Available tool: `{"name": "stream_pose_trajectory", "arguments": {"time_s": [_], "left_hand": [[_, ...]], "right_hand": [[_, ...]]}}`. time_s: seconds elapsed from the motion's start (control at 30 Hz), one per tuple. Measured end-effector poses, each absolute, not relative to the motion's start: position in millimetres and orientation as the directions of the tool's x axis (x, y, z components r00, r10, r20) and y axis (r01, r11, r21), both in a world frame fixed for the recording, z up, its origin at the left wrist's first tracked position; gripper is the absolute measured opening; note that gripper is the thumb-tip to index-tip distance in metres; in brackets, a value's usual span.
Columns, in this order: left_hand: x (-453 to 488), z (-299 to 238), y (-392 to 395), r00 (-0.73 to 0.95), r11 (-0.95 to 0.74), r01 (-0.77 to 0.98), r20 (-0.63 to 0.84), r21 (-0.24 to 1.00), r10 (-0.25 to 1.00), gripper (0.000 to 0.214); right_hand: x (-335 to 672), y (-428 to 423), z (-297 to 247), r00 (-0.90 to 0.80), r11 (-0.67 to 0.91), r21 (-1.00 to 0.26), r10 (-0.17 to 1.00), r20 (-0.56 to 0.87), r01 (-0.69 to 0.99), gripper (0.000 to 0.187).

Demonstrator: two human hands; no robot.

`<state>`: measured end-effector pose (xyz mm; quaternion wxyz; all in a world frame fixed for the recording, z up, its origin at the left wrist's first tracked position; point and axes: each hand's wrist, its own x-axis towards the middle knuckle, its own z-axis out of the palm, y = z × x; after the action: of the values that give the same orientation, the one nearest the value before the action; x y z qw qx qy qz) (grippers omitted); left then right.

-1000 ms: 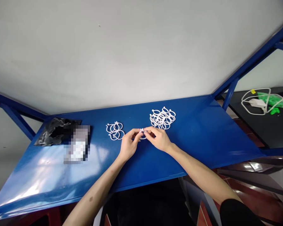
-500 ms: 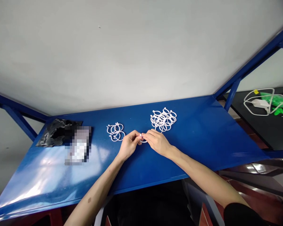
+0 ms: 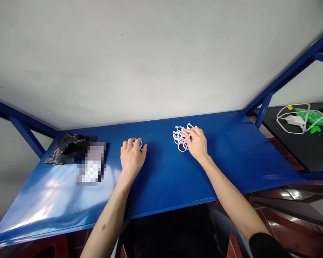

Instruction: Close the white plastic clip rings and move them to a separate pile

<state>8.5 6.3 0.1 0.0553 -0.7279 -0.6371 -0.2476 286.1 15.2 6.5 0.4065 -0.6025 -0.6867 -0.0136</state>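
Two heaps of white plastic rings lie on the blue metal shelf point(image 3: 231, 150). My left hand point(image 3: 131, 157) rests palm down over the small heap point(image 3: 139, 144), fingers spread, and hides most of it. My right hand point(image 3: 197, 143) is on the right side of the large heap point(image 3: 179, 138), with its fingertips bent and pressed together on a ring there. Both forearms reach in from the shelf's front edge.
A crumpled black bag point(image 3: 67, 149) and a blurred-out packet point(image 3: 93, 163) lie at the shelf's left end. Blue frame bars rise at both ends. On the black table at the right sit a white charger with cable point(image 3: 293, 119) and green plastic point(image 3: 312, 116).
Both hands held one ring together at the middle of the shelf. They have since parted: the left went to the small heap, the right to the large heap.
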Motion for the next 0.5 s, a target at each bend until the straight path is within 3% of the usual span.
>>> {"name": "stream_pose_trajectory", "arguments": {"time_s": [0.17,0.5], "left_hand": [[-4,-10,13,0.077,-0.123,0.986,0.340,0.117,0.937,0.030],[1,-3,10,0.098,-0.203,0.955,0.416,0.214,0.904,0.027]], "right_hand": [[310,34,1,0.140,0.125,-0.457,0.852,0.504,0.881,0.032],[304,17,2,0.104,0.160,-0.459,0.861,0.498,0.874,0.029]]}}
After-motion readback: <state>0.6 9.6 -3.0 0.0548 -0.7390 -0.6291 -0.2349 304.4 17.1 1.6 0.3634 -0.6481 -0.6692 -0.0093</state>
